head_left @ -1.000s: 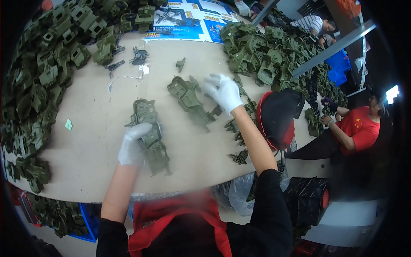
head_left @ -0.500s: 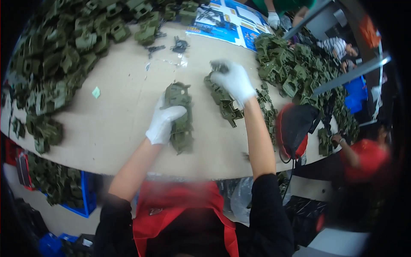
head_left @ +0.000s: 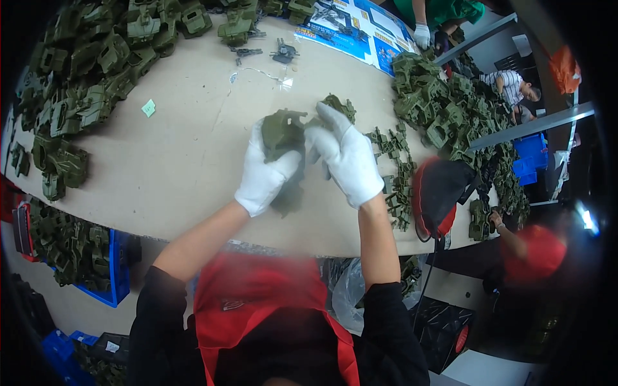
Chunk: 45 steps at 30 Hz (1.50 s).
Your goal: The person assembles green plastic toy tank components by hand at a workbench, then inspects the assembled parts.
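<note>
Both my hands wear white gloves and meet above the middle of the table. My left hand point(head_left: 267, 174) is closed around an olive-green plastic toy vehicle body point(head_left: 281, 132), its thumb across the front. The lower end of that body looks blurred. Just to its right, my right hand point(head_left: 347, 157) has its fingers bent around a second green plastic part point(head_left: 341, 106). Most of this second part is hidden behind the glove. Its near edge seems to come up against the vehicle body, but whether they touch I cannot tell.
Large heaps of green plastic parts point(head_left: 109, 55) point(head_left: 438, 96) lie left and right. Small green track-like pieces point(head_left: 402, 174) and a black-and-red bag point(head_left: 441, 196) are at my right. Dark small parts point(head_left: 283, 51) and a printed blue sheet point(head_left: 360, 32) lie farther back. Other people work nearby.
My right hand has come left and nearer, bringing the green part from the table toward the vehicle body. My left hand has shifted slightly right with the body still held.
</note>
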Tool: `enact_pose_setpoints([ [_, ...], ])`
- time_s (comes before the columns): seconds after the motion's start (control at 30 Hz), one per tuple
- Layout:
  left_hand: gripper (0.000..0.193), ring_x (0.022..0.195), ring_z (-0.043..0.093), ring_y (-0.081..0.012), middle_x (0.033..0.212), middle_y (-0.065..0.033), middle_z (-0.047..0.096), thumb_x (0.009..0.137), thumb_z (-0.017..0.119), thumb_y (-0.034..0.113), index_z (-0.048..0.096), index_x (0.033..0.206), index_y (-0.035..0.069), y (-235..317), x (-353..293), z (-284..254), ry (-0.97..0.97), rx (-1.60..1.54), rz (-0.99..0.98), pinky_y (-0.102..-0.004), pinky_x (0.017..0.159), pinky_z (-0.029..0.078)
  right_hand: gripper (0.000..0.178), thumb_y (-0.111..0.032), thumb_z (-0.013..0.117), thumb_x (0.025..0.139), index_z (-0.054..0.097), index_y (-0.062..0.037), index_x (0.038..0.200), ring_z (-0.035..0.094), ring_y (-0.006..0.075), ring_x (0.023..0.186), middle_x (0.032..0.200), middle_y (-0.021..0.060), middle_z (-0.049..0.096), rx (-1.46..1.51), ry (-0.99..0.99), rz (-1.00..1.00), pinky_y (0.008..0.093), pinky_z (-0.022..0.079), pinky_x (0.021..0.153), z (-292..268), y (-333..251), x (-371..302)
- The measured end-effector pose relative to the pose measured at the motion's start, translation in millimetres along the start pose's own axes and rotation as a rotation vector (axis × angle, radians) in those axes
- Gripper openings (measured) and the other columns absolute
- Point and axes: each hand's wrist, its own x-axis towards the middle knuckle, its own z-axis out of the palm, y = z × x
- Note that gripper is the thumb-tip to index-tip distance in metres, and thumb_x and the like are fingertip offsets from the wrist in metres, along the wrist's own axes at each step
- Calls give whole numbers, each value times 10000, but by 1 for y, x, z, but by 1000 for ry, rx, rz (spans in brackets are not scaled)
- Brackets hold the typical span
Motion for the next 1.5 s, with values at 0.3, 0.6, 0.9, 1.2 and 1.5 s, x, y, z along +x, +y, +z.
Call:
enact_pose_setpoints([
  [0.3, 491, 1066, 552, -142, 1177, -62, 557, 832, 596, -48, 423, 1278, 63, -6, 1, -1, 42, 12, -3, -292, 931, 455, 176, -231, 641, 879, 649, -57, 896, 671, 367, 699, 754, 188, 677, -452, 456, -265, 417, 536, 651, 20, -1, -4],
  [0.6, 485, 1065, 562, -151, 1208, -71, 551, 844, 594, -40, 423, 1286, 63, -9, 1, 1, -1, -6, 35, -300, 934, 459, 160, -175, 646, 862, 638, -23, 909, 679, 346, 699, 761, 197, 678, -254, 509, -354, 407, 536, 663, 36, 6, 3],
  [0.9, 532, 1119, 555, -166, 1234, -84, 555, 835, 617, -42, 390, 1305, 61, -12, -2, 5, -30, 55, 61, -305, 956, 459, 115, -114, 662, 840, 598, -20, 856, 650, 361, 644, 740, 199, 657, -268, 594, -399, 400, 530, 591, 37, 18, 9],
  [1.2, 566, 1025, 565, -132, 1138, -45, 578, 786, 689, -11, 450, 1294, 61, -7, 26, -13, -81, 34, -141, -294, 897, 476, 347, -268, 677, 839, 690, 4, 1055, 685, 216, 750, 892, 153, 722, 22, 396, -133, 335, 533, 733, -21, 78, 21],
  [1.5, 317, 907, 645, -215, 1043, -103, 673, 854, 647, 248, 629, 1119, 76, -8, 40, -28, -16, -389, -547, -393, 779, 542, 317, -253, 609, 772, 728, -50, 983, 694, 335, 818, 914, 194, 707, -421, 349, 198, 359, 533, 769, -88, 143, 132],
])
